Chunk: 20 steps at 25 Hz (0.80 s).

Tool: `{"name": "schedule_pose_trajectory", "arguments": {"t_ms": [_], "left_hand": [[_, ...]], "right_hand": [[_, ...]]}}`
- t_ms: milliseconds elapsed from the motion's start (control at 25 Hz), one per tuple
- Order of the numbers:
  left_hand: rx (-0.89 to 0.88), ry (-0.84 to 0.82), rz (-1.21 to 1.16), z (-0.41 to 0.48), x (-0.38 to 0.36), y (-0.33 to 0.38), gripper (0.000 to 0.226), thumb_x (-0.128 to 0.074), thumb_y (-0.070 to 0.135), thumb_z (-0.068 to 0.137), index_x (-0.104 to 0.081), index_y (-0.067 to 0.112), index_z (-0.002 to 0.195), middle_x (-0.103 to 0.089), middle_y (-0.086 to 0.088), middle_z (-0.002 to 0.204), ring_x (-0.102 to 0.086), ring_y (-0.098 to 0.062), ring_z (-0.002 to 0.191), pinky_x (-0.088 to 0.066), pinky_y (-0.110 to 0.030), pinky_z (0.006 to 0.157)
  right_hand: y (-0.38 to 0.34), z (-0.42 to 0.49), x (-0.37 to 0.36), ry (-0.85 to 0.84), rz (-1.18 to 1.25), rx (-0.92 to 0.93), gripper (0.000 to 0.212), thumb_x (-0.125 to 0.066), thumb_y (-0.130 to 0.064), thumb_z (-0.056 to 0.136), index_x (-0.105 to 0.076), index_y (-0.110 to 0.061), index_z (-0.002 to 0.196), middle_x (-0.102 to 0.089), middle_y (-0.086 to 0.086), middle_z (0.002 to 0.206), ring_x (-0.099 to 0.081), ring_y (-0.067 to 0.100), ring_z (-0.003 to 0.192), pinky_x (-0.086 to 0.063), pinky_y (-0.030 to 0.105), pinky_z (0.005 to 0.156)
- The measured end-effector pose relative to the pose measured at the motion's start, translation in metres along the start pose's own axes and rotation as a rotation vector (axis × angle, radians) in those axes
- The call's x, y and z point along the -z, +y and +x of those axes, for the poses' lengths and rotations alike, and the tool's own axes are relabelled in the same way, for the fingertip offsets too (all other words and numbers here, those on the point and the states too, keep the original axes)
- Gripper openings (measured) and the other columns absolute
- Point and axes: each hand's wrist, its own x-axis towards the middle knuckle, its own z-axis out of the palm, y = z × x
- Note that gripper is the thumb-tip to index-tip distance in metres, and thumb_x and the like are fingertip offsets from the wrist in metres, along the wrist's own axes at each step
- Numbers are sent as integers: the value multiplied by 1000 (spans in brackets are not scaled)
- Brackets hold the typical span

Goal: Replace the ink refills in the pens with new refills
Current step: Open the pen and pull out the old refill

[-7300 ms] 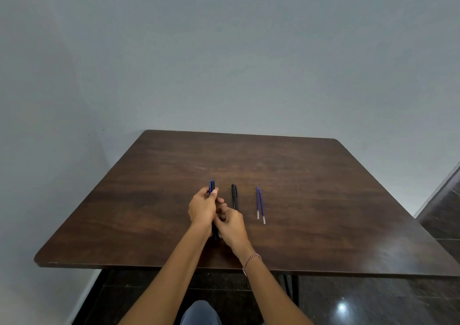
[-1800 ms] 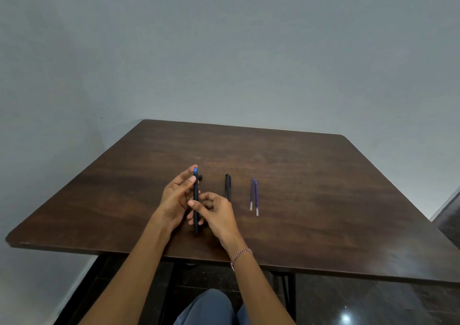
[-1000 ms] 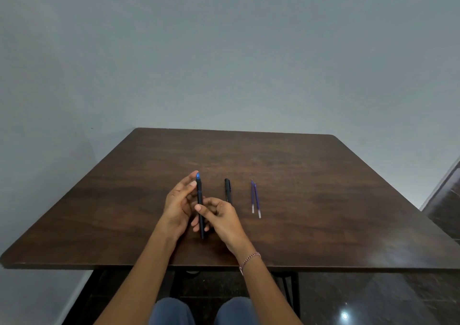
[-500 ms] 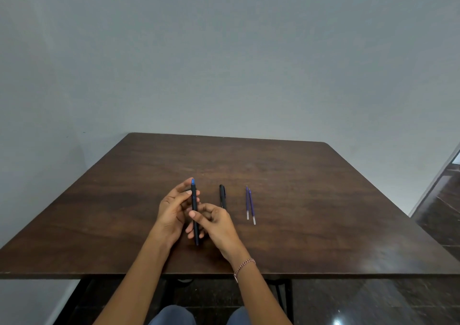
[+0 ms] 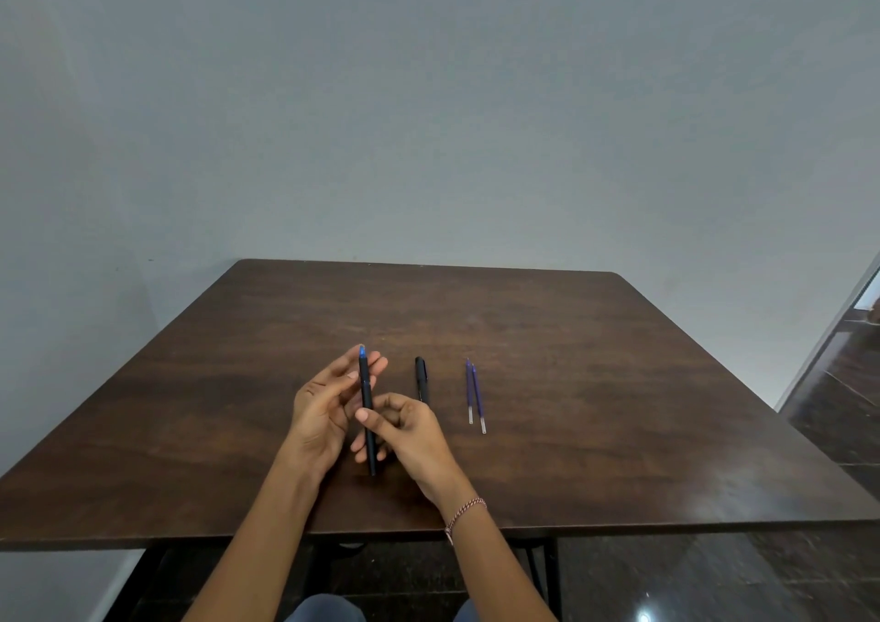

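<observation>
A dark pen with a blue far end (image 5: 366, 397) stands lengthwise between my hands above the brown table (image 5: 595, 383). My right hand (image 5: 405, 435) pinches its lower half between thumb and fingers. My left hand (image 5: 328, 407) has its fingers nearly straight, lying along the pen's upper half and touching it. A second black pen (image 5: 421, 378) lies on the table just right of my hands. Two blue refills (image 5: 475, 395) lie side by side further right, clear tips toward me.
The table stands against a plain grey wall. A dark tiled floor (image 5: 847, 374) shows at the right and below the near edge. A beaded bracelet (image 5: 464, 516) is on my right wrist.
My left fingers have straightened and spread along the pen's upper part. The pen stays held in the same place; the view shifted slightly.
</observation>
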Motion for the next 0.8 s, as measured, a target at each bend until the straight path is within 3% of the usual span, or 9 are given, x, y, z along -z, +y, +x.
{"name": "schedule_pose_trajectory", "arguments": {"t_ms": [120,280,360,440,520,640,800], "left_hand": [[-25,26,34,-1,-1,1,37,-60,3,76,-68,15,109,-71,-14,105,-69,-20,98,-59,-26,65],[-69,68,103,1,0,1,47,-58,-2,82,-62,25,120,-66,-3,93,-66,-14,77,-57,-23,57],[-61,58,83,1,0,1,44,-54,1,86,-58,21,126,-68,-5,100,-68,-17,83,-57,-24,63],[-35,18,50,1,1,0,38,-42,3,93,-54,11,127,-69,-13,112,-66,-22,103,-58,-27,74],[-23,3,38,0,0,-1,36,-37,0,93,-57,7,122,-69,-15,111,-66,-24,105,-57,-27,77],[-8,35,73,-1,-1,-1,31,-45,0,91,-65,14,112,-73,-10,99,-71,-18,87,-58,-26,67],[-29,62,110,-2,-2,1,36,-64,7,77,-66,20,111,-72,-5,92,-69,-13,73,-55,-23,53]], "right_hand": [[-1,0,0,-3,-9,-12,12,-62,-25,93,-65,-17,101,-72,3,72,-68,14,62,-48,17,53],[-3,-1,0,-9,-51,-20,11,-62,-26,92,-64,-19,100,-72,1,70,-68,12,62,-49,17,54],[-4,-1,0,-3,-42,-14,12,-63,-24,92,-64,-17,101,-71,2,70,-68,12,60,-48,17,54],[-3,-1,-1,3,-37,-14,13,-63,-23,92,-64,-14,102,-71,4,71,-67,12,59,-47,18,53],[-3,-1,-1,8,-33,-16,15,-63,-22,92,-64,-12,102,-71,5,71,-67,12,59,-47,18,53],[-2,0,-1,3,-36,-15,15,-63,-23,91,-64,-13,102,-71,4,72,-67,13,60,-48,18,53],[-1,1,-1,3,-41,-12,12,-64,-25,91,-64,-18,101,-72,3,70,-68,12,60,-48,17,52]]}}
